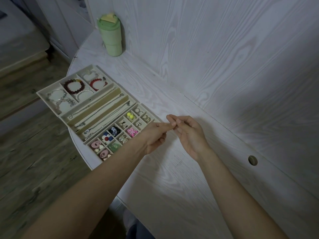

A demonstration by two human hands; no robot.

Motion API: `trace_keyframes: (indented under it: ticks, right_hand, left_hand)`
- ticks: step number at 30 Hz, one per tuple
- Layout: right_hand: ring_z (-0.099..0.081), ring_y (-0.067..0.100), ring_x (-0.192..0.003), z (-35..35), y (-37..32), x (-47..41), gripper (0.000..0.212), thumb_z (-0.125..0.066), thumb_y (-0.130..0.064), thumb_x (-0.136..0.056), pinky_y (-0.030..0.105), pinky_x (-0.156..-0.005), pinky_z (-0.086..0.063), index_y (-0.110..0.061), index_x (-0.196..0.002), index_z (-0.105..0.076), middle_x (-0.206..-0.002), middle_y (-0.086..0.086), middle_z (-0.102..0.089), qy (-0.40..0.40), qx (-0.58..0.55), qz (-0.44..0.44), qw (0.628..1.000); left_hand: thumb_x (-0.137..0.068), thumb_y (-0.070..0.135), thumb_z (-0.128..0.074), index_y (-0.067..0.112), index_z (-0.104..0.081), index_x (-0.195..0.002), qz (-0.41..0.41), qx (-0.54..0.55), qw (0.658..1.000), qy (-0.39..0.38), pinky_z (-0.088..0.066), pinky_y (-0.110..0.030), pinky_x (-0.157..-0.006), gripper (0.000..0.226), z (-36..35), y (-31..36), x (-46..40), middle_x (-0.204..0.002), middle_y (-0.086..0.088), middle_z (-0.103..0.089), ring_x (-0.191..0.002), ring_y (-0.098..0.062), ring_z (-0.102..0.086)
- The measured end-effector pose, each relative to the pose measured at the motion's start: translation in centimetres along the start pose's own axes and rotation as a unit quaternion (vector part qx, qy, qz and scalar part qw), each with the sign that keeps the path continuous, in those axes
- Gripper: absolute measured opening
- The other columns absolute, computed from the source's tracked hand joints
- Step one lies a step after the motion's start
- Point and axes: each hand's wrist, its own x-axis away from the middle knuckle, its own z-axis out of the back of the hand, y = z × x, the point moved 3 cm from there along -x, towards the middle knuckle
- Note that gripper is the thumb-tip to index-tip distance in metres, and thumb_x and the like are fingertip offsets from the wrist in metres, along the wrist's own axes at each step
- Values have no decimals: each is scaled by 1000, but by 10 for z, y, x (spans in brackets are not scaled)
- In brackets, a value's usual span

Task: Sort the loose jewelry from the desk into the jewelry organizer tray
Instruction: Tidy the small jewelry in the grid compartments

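Note:
The beige jewelry organizer tray [40,93] lies at the desk's left edge. Its far compartments hold bead bracelets [74,86], the long slots hold chain necklaces [96,110], and the small near cells hold earrings [130,115], rings [146,118] and flower pieces [132,132]. My left hand [155,135] and my right hand [189,133] meet fingertip to fingertip just right of the tray's near corner, above the desk. The right thumb and fingers pinch at the tip of the left forefinger. Anything between the fingertips is hidden. No loose jewelry shows on the desk.
A green lidded tumbler [110,37] stands at the back, by the wood-grain wall. A round cable hole [252,160] sits in the white desk [172,187] at the right. The desk's curved edge runs just left of the tray, with wooden floor below.

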Motion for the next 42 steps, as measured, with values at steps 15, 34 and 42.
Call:
trace_keyframes:
  ticks: [15,34,42]
  right_hand:
    - [-63,9,-74,0,-12,-19,8,-67,1,-84,15,-68,-53,-4,-91,-66,-79,5,-65,-85,331,-64,938]
    - [-63,18,-82,-17,49,-74,12,-62,-12,-90,33,-71,-54,-14,-86,-73,-99,8,-68,88,582,68,806]
    - [-59,22,-84,-35,49,-67,17,-54,-12,-94,30,-63,-47,-12,-102,-69,-114,6,-49,99,670,90,731]
  left_hand:
    - [-82,14,-72,-6,-71,-92,-99,-246,963,42,-40,-2,-53,23,30,16,-3,-59,11,-62,-49,10,-54]
    - [-91,16,-60,6,-71,-101,-89,-388,891,220,-41,-22,-82,17,72,24,-27,-107,-7,-69,-90,-10,-56]
    - [-91,16,-60,5,-71,-102,-85,-405,886,207,-43,-20,-77,19,72,18,-35,-106,-10,-69,-94,-15,-61]
